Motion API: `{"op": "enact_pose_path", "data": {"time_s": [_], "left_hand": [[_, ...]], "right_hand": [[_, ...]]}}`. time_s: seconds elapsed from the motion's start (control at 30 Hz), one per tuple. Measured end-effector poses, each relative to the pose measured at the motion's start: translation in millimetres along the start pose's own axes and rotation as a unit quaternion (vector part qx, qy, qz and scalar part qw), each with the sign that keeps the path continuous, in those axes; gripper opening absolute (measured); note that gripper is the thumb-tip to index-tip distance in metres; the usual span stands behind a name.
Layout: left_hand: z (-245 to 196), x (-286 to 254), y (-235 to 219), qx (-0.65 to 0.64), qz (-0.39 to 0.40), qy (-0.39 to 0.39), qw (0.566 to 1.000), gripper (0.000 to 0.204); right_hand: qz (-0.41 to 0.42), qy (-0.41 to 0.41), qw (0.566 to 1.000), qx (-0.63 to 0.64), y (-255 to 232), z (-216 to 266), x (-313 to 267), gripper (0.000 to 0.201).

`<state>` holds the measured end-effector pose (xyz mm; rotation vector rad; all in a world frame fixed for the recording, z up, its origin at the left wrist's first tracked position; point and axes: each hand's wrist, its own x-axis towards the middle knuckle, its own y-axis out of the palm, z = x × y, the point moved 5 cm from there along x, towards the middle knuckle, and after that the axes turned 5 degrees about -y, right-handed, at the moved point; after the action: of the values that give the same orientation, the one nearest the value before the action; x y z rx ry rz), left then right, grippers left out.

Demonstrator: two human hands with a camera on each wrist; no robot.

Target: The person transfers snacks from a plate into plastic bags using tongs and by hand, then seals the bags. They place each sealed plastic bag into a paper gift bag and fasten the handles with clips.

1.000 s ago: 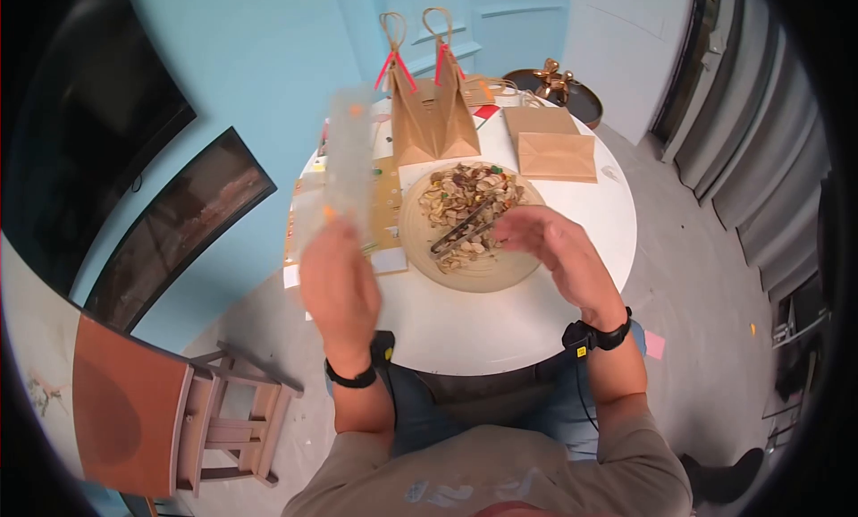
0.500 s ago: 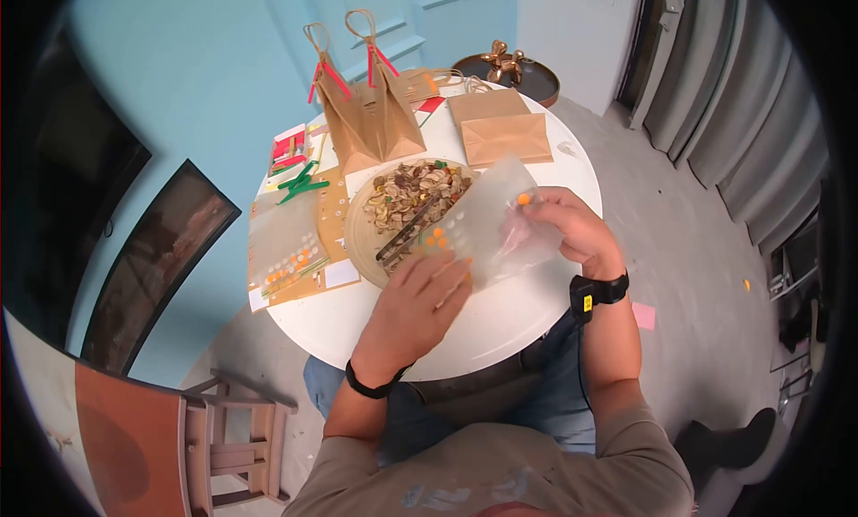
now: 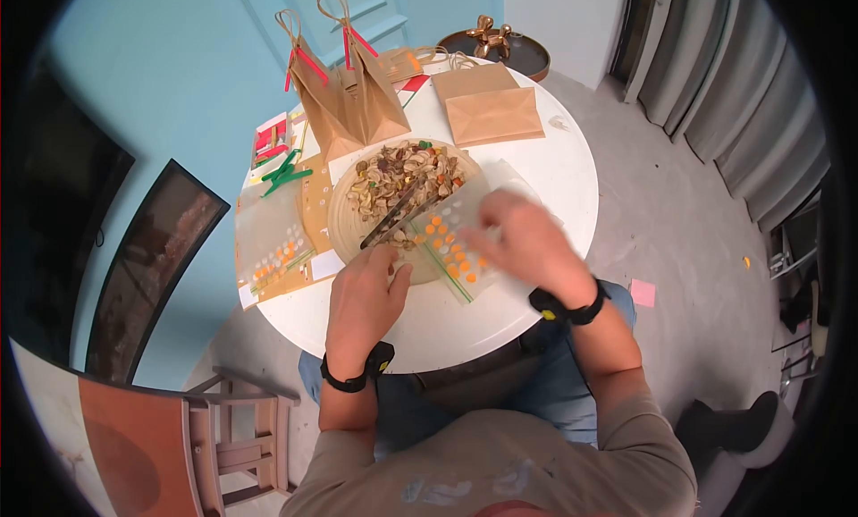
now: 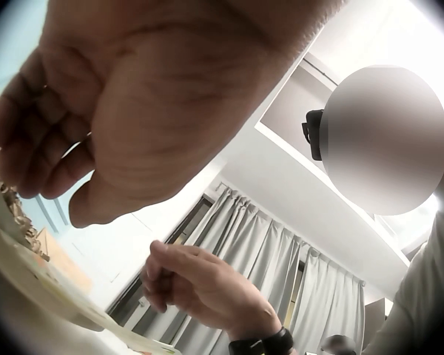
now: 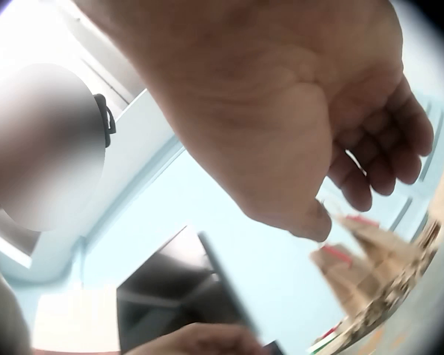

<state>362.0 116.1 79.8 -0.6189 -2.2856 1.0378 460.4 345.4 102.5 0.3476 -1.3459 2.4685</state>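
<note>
A translucent zip bag (image 3: pixel 451 249) printed with orange and white dots lies over the right front rim of the round plate (image 3: pixel 344 222), its green seal strip facing the person. Dried slices (image 3: pixel 393 182) are heaped on that plate, with dark tongs (image 3: pixel 389 218) lying across them. My right hand (image 3: pixel 532 249), blurred, hovers over the bag with relaxed fingers and holds nothing. At the plate's front left rim is my left hand (image 3: pixel 365 298), its fingers loosely bent and its grasp empty. Both wrist views show bare palms, the left hand (image 4: pixel 155 103) and the right hand (image 5: pixel 281 111).
Two upright paper bags (image 3: pixel 366 115) with red ribbons stand behind the plate. A flat-lying paper bag (image 3: pixel 494 115) is at the back right. On the left side are another dotted bag (image 3: pixel 273 235), green clips (image 3: pixel 284 175) and a box of red items (image 3: pixel 271 140).
The dotted bag came from the left side in the left hand, passed to the right hand, and now lies on the plate's rim, released. The left hand has drawn back to the left.
</note>
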Motion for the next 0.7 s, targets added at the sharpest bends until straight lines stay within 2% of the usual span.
{"op": "enact_pose_path", "data": {"time_s": [0.03,0.1,0.17,0.2,0.23,0.27,0.33,0.47,0.5,0.53,0.6,0.63,0.7], "left_hand": [[1,-1,1,0.001,0.001,-0.001,1.0,0.024],[0,-3,3,0.01,0.009,0.014,1.0,0.022],[0,-5,1,0.01,0.019,0.003,1.0,0.022],[0,-6,-1,0.008,0.029,-0.008,1.0,0.022],[1,-8,-3,0.008,0.029,-0.009,1.0,0.022],[2,-9,-4,0.002,0.031,-0.016,0.999,0.022],[6,-10,-5,-0.003,0.033,-0.022,0.999,0.022],[5,-10,5,-0.139,0.033,-0.018,0.99,0.021],[3,-9,7,-0.198,0.031,-0.014,0.98,0.023],[4,-8,10,-0.197,0.029,-0.016,0.98,0.023],[17,-3,21,-0.326,0.077,-0.107,0.936,0.027],[19,-1,20,-0.325,0.076,-0.107,0.937,0.027],[21,0,21,-0.342,0.103,-0.12,0.926,0.029]], "right_hand": [[0.0,0.001,1.0,0.001,15,14,-3,0.042],[0.101,-0.02,0.994,-0.039,52,32,-11,0.046],[0.118,-0.022,0.991,-0.049,71,24,-13,0.047],[0.136,-0.023,0.989,-0.061,77,23,-12,0.048],[0.108,-0.047,0.992,-0.05,73,22,-11,0.038],[0.109,-0.048,0.992,-0.05,69,19,-9,0.038],[0.189,0.008,0.981,-0.034,62,19,-6,0.024],[0.133,-0.032,0.99,-0.012,47,29,-3,0.011],[0.098,-0.039,0.994,0.009,42,38,-3,0.009],[0.063,-0.046,0.996,0.031,39,45,-5,0.01],[0.062,-0.073,0.992,0.078,41,56,-8,0.011],[0.06,-0.096,0.986,0.122,40,62,-9,0.012],[0.074,-0.088,0.982,0.152,38,66,-9,0.016]]}}
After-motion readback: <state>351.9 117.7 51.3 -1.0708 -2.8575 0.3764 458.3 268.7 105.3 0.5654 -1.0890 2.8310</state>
